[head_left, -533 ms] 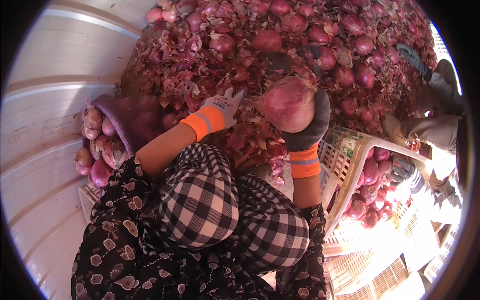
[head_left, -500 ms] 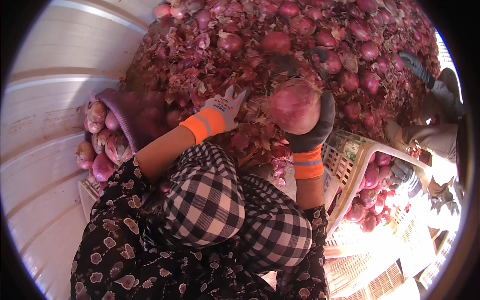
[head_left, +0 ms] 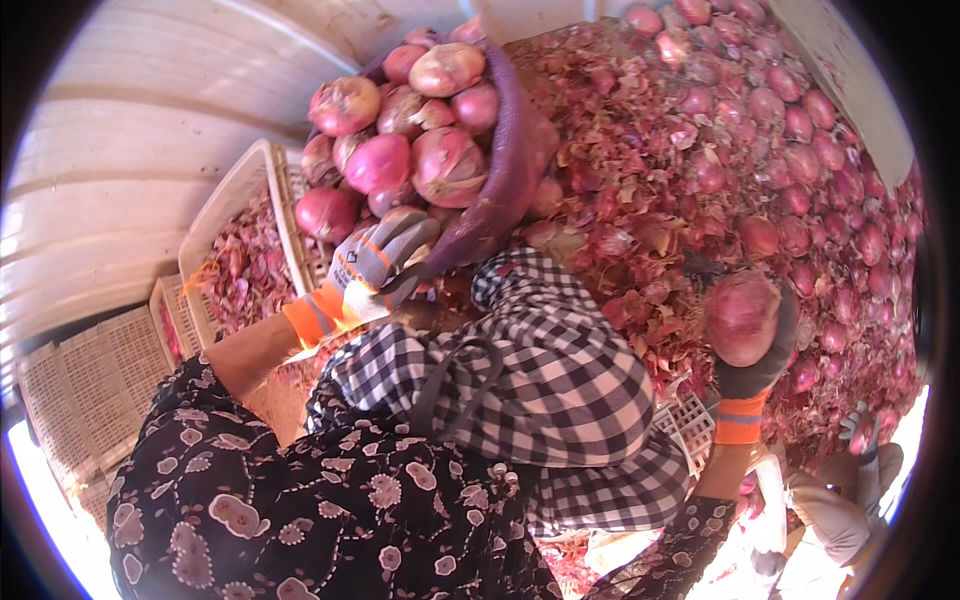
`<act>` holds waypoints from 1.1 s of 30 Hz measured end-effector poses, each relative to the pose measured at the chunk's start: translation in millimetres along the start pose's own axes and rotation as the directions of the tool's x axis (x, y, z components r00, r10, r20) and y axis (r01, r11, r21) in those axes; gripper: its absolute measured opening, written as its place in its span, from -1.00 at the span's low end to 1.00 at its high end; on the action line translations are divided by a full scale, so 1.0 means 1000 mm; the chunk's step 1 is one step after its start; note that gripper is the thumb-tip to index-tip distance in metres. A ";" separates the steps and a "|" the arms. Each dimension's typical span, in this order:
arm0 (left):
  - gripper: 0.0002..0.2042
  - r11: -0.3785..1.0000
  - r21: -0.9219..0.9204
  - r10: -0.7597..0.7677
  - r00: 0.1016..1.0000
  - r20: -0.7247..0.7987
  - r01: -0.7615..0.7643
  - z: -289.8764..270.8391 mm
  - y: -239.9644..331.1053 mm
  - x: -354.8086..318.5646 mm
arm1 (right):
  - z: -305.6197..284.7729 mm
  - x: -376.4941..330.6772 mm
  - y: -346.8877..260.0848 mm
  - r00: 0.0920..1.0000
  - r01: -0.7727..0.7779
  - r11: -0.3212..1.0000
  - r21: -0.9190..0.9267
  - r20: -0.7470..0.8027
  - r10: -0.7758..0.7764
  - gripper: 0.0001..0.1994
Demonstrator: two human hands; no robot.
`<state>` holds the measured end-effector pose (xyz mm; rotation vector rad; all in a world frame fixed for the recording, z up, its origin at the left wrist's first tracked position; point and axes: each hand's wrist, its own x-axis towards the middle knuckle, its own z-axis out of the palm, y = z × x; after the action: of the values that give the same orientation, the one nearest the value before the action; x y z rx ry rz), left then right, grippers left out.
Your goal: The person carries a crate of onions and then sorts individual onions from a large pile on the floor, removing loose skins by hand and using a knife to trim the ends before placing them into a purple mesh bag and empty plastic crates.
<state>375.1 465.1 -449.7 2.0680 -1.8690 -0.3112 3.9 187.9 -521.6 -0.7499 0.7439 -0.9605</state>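
A large red onion (head_left: 741, 318) sits in my right hand (head_left: 778, 350), which wears a dark-palmed glove with an orange cuff. I hold it out to the right above the heap. My left hand (head_left: 378, 262), gloved in grey with an orange cuff, is at the near rim of a purple mesh bag (head_left: 508, 150). Its fingers bend over that rim with the thumb below, closed on it, though the exact grip is partly hidden. Several red onions (head_left: 378, 163) fill the bag's mouth, and some touch my left fingers.
A broad heap of loose onions and dry skins (head_left: 640, 200) spreads behind and to the right. Pale crates (head_left: 268, 170) stand left, one holding skins, beside a ribbed wall (head_left: 150, 130). At lower right another person (head_left: 830, 510) works close by.
The view has swung left, bringing the mesh bag nearer the middle. My left hand has gone from the heap to the bag's rim. The large onion is still in my right hand.
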 end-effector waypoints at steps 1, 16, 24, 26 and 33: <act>-0.50 0.996 0.052 -0.080 0.991 0.111 0.075 -0.003 -0.002 -0.018 | 0.001 0.003 -0.001 0.997 0.073 0.992 -0.104 0.021 -0.071 -0.59; -0.07 0.702 0.625 -0.502 0.859 0.096 0.341 -0.017 -0.108 -0.052 | 0.027 -0.004 0.030 0.968 0.235 0.867 -0.439 0.188 -0.167 -0.60; -0.29 0.689 -0.658 -0.450 0.891 -0.061 0.303 -0.019 -0.134 -0.035 | 0.030 -0.025 0.004 0.986 0.161 0.908 -0.386 0.034 -0.161 -0.59; -0.35 0.623 -0.743 -0.488 0.864 -0.124 0.245 0.002 -0.145 -0.026 | 0.041 -0.025 -0.001 0.998 0.070 0.980 -0.188 0.005 -0.070 -0.57; -0.65 0.672 -0.723 -0.604 0.683 -0.410 0.160 0.021 -0.149 -0.015 | 0.083 -0.021 -0.005 0.940 0.328 0.839 -0.435 0.237 -0.245 -0.24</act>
<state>502.8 489.9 -527.5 1.7456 -0.7141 -0.2649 61.9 223.4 -469.3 -1.3894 0.7298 -0.9773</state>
